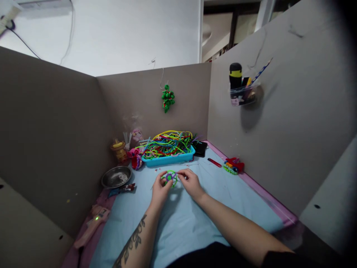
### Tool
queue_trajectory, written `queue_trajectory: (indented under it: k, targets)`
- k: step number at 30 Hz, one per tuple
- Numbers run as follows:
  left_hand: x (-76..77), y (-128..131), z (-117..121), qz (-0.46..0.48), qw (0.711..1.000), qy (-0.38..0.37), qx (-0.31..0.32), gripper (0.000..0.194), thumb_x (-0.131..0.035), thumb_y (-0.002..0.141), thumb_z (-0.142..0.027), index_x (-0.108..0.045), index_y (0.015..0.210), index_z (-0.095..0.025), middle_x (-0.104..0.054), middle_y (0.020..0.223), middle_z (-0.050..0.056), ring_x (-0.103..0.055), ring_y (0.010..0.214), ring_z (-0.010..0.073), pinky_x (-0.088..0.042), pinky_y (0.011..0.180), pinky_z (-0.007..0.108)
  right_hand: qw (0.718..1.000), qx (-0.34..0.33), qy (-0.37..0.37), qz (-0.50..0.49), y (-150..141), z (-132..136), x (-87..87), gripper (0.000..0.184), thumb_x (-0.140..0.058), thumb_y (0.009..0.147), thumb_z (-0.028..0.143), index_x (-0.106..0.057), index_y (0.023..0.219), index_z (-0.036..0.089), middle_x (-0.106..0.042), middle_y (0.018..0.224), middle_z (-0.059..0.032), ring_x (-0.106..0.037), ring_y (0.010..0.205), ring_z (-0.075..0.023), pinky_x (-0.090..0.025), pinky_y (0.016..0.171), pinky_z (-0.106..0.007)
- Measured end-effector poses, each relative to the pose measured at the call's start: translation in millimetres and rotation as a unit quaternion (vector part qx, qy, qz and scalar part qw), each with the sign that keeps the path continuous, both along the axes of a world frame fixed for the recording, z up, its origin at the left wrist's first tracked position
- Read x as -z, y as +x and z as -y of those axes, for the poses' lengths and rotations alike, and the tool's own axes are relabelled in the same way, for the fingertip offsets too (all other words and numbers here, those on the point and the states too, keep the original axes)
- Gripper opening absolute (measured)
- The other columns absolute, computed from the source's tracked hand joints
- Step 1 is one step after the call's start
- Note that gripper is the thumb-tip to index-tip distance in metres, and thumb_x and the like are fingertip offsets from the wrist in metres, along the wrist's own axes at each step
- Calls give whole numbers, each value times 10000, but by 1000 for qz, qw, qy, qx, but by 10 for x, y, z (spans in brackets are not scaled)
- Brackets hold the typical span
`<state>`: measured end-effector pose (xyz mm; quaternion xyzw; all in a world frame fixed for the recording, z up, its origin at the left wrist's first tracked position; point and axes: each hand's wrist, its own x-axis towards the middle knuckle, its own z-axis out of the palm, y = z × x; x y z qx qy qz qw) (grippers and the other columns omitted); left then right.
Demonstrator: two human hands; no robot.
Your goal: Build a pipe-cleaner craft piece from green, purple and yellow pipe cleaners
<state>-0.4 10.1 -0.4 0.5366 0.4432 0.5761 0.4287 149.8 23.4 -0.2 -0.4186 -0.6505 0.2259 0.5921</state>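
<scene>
A small round wheel (168,178) of green and purple strands, which look like pipe cleaners, is held up over the middle of the blue sheet. At its left side my left hand (161,189) is closed, the thumb and fingers gripping the rim. My right hand (192,181) pinches a purple strand at the wheel's upper right. Parts of the wheel are hidden behind my fingers. Just beyond both hands stands a light blue tray (167,161), heaped with loose pipe cleaners (170,143) in many colours.
A metal bowl (116,178) and a pink tool with a green light (96,223) lie at left. To the right are a red cutter (214,162) and coloured pieces (233,166). Grey partitions (153,100) enclose the table on three sides; a green ornament (167,98) hangs there.
</scene>
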Motion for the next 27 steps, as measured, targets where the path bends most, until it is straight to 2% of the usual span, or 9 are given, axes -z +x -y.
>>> queue_trajectory:
  k: [5,9,16,21,27]
  targets:
    - [-10,15,21,12,1000,1,21,507,-686,653,-293,-490,1102,-166,-613,692,-16,-594,652,122,-447,629,228,1000,-11,-4,-4,-17,-13,60,137,-571,769,287,-691,816,240,-667,803,-45,-557,813,-216,-414,772,-359]
    - [-16,12,31,16,999,6,32,499,-678,670,-273,-481,1115,-163,-619,686,-15,-600,657,124,-453,645,236,999,-21,-31,3,-29,-39,100,150,-569,768,270,-702,827,238,-677,819,-50,-562,833,-219,-420,734,-337]
    - [31,-7,6,14,999,19,44,504,-669,683,-267,-475,1136,-161,-654,765,20,-614,730,137,-459,711,257,994,-85,-62,-1,-54,-81,116,102,-606,718,247,-684,772,209,-621,842,-49,-553,857,-208,-412,745,-317]
    - [44,-4,0,1,999,24,46,506,-659,689,-268,-473,1146,-157,-648,777,29,-617,750,149,-463,721,271,994,-78,-73,18,-67,-81,135,83,-577,726,219,-645,681,203,-533,826,-30,-515,870,-194,-382,827,-334]
    - [10,12,24,-17,999,36,33,487,-647,682,-256,-480,1132,-168,-627,793,20,-603,767,148,-457,726,269,991,-65,-115,20,-73,-112,190,82,-587,716,240,-631,658,203,-489,1014,-48,-444,1037,-220,-285,973,-384]
